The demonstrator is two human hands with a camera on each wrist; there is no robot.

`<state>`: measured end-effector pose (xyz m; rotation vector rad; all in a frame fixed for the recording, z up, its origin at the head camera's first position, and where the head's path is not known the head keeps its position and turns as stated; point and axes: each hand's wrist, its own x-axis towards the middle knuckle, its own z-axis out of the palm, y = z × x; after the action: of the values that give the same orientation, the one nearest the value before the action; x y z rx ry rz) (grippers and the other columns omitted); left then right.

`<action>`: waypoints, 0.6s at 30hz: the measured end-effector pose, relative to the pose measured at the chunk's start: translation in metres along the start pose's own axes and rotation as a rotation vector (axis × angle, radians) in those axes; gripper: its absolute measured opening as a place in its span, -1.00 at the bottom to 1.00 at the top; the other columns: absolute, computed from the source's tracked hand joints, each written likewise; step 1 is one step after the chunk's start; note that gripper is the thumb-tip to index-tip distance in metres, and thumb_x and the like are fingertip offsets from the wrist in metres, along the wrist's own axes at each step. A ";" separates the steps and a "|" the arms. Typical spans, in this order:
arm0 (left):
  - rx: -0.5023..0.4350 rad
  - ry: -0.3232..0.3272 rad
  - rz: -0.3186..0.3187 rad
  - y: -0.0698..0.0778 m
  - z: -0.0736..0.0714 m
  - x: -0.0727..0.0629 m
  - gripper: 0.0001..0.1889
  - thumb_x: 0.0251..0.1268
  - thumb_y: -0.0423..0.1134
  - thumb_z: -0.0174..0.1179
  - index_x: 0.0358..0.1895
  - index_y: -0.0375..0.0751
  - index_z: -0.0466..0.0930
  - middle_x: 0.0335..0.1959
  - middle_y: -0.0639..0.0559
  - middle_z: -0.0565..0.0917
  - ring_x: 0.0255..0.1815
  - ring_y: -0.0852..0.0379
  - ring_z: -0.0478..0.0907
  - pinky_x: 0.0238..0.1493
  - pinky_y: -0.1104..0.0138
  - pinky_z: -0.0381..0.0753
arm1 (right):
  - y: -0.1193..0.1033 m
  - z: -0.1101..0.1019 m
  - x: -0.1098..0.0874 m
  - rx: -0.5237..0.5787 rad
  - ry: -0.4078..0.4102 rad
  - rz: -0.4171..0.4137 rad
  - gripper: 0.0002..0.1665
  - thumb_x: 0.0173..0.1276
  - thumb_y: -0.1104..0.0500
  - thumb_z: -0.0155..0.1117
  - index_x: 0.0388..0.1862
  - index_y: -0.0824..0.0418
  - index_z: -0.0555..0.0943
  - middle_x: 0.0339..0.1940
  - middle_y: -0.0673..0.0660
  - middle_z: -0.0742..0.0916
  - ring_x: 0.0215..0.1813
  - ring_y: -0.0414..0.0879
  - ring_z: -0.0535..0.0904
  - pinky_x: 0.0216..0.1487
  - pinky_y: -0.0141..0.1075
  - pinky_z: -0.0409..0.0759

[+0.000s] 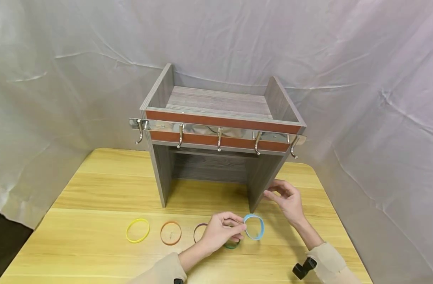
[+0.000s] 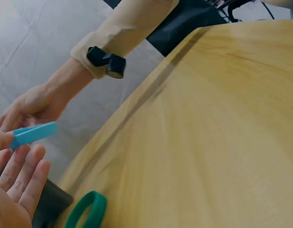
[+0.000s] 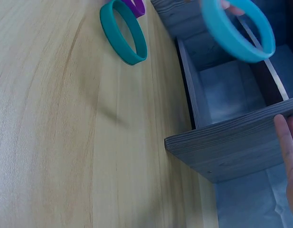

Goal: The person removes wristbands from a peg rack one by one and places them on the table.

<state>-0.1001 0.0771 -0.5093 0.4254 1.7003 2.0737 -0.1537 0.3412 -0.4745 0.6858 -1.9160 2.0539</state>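
Observation:
My left hand [image 1: 220,232] pinches a light blue silicone wristband [image 1: 262,228] between thumb and fingers, holding it up off the table in front of the shelf's right leg. In the left wrist view the blue band [image 2: 37,133] shows edge-on. My right hand [image 1: 287,201] is at the outer side of the grey wooden shelf's right panel [image 1: 260,181]; in the right wrist view a fingertip [image 3: 280,124] touches that panel near its edge. A green wristband [image 3: 122,33] lies on the table, partly hidden by my left hand in the head view, next to a purple wristband [image 1: 195,232].
An orange wristband [image 1: 161,236] and a yellow wristband [image 1: 127,234] lie further left on the wooden table [image 1: 96,256]. A metal rail [image 1: 198,129] with several hooks runs across the shelf's front. Grey cloth [image 1: 96,59] hangs behind and beside the table.

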 end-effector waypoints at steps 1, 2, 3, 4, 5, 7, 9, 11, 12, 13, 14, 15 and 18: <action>0.010 0.003 -0.001 -0.003 0.002 0.000 -0.61 0.40 -0.27 0.42 0.09 -0.54 0.64 -0.12 -0.51 0.78 -0.31 -0.11 0.86 -0.29 0.36 0.90 | 0.000 0.000 0.000 0.001 0.001 -0.004 -0.59 0.26 0.70 0.29 0.07 0.50 0.65 -0.05 0.00 0.80 -0.07 -0.20 0.76 -0.17 -0.24 0.91; 0.013 0.003 -0.002 -0.006 0.003 0.000 -0.61 0.40 -0.27 0.42 0.10 -0.55 0.63 -0.13 -0.50 0.78 -0.30 -0.15 0.86 -0.29 0.35 0.90 | 0.001 0.000 0.000 0.006 0.004 -0.007 -0.59 0.26 0.70 0.28 0.07 0.51 0.64 -0.05 0.01 0.81 -0.07 -0.19 0.75 -0.18 -0.23 0.91; 0.015 0.003 -0.003 -0.008 0.004 0.000 -0.61 0.40 -0.27 0.41 0.09 -0.54 0.64 -0.14 -0.48 0.79 -0.30 -0.16 0.86 -0.30 0.35 0.90 | 0.001 0.000 0.000 0.007 0.006 -0.009 -0.59 0.26 0.71 0.28 0.07 0.51 0.64 -0.04 0.01 0.81 -0.07 -0.19 0.75 -0.18 -0.22 0.91; 0.019 0.001 -0.008 -0.010 0.006 0.000 -0.62 0.41 -0.27 0.41 0.09 -0.53 0.64 -0.15 -0.45 0.80 -0.31 -0.14 0.87 -0.30 0.35 0.90 | 0.001 0.000 0.000 0.009 0.009 -0.009 -0.58 0.26 0.71 0.28 0.07 0.51 0.65 -0.05 0.02 0.81 -0.07 -0.19 0.75 -0.18 -0.21 0.91; 0.021 -0.004 -0.009 -0.012 0.007 0.000 -0.63 0.41 -0.27 0.40 0.09 -0.52 0.64 -0.16 -0.44 0.80 -0.31 -0.12 0.87 -0.30 0.36 0.89 | 0.001 0.000 0.000 0.009 0.010 -0.008 -0.58 0.25 0.71 0.28 0.07 0.50 0.65 -0.05 0.02 0.81 -0.07 -0.19 0.75 -0.18 -0.20 0.91; 0.019 -0.003 -0.019 -0.015 0.011 0.000 -0.66 0.42 -0.27 0.40 0.08 -0.49 0.66 -0.17 -0.40 0.81 -0.33 -0.03 0.87 -0.31 0.37 0.89 | 0.001 0.000 0.000 0.010 0.014 -0.003 -0.57 0.25 0.71 0.28 0.06 0.47 0.66 -0.05 0.02 0.81 -0.07 -0.19 0.76 -0.17 -0.19 0.91; 0.007 0.000 -0.037 -0.017 0.016 0.000 -0.69 0.41 -0.27 0.40 0.06 -0.44 0.68 -0.17 -0.40 0.82 -0.35 0.02 0.86 -0.33 0.39 0.88 | 0.001 0.000 0.000 0.009 0.016 0.002 -0.57 0.25 0.70 0.29 0.06 0.44 0.67 -0.06 0.00 0.81 -0.07 -0.20 0.76 -0.17 -0.19 0.91; 0.000 0.005 -0.055 -0.018 0.021 0.000 -0.72 0.40 -0.27 0.41 0.04 -0.40 0.69 -0.17 -0.41 0.81 -0.36 0.02 0.86 -0.35 0.41 0.87 | 0.001 0.000 0.000 0.005 0.017 0.004 -0.57 0.25 0.70 0.30 0.06 0.44 0.67 -0.06 -0.01 0.82 -0.07 -0.21 0.76 -0.16 -0.22 0.91; -0.005 0.010 -0.061 -0.018 0.024 0.001 -0.73 0.39 -0.27 0.42 0.02 -0.38 0.70 -0.17 -0.43 0.81 -0.36 -0.01 0.86 -0.36 0.42 0.87 | 0.001 0.000 0.000 0.006 0.017 0.004 -0.57 0.25 0.70 0.30 0.06 0.44 0.67 -0.05 -0.01 0.82 -0.07 -0.20 0.76 -0.16 -0.22 0.91; -0.010 0.013 -0.067 -0.019 0.026 0.001 -0.73 0.38 -0.28 0.42 0.02 -0.37 0.70 -0.17 -0.44 0.81 -0.36 -0.05 0.86 -0.37 0.42 0.86 | 0.001 0.000 0.000 0.004 0.017 0.005 -0.57 0.25 0.70 0.30 0.06 0.44 0.67 -0.05 -0.01 0.82 -0.07 -0.21 0.76 -0.16 -0.23 0.91; -0.010 0.013 -0.072 -0.019 0.029 0.002 -0.74 0.38 -0.28 0.42 0.01 -0.37 0.70 -0.17 -0.46 0.80 -0.35 -0.09 0.86 -0.38 0.41 0.86 | 0.001 0.000 0.000 0.002 0.016 0.006 -0.57 0.25 0.70 0.30 0.07 0.44 0.67 -0.05 -0.01 0.82 -0.07 -0.21 0.76 -0.15 -0.24 0.91; -0.003 0.014 -0.074 -0.019 0.031 0.002 -0.74 0.38 -0.28 0.43 0.01 -0.36 0.70 -0.18 -0.46 0.80 -0.34 -0.12 0.86 -0.38 0.41 0.86 | 0.001 0.000 0.000 -0.002 0.016 0.006 -0.57 0.25 0.70 0.30 0.07 0.45 0.67 -0.05 -0.01 0.82 -0.07 -0.21 0.76 -0.15 -0.24 0.91; 0.026 0.029 -0.081 -0.020 0.038 0.004 -0.75 0.36 -0.28 0.44 -0.02 -0.34 0.71 -0.22 -0.42 0.82 -0.36 -0.13 0.86 -0.40 0.40 0.86 | 0.000 0.000 0.001 -0.006 0.012 0.009 -0.58 0.26 0.69 0.30 0.08 0.47 0.66 -0.04 -0.01 0.81 -0.07 -0.21 0.76 -0.15 -0.24 0.91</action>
<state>-0.0824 0.1144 -0.5213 0.3298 1.7332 2.0118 -0.1544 0.3410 -0.4746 0.6629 -1.9211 2.0521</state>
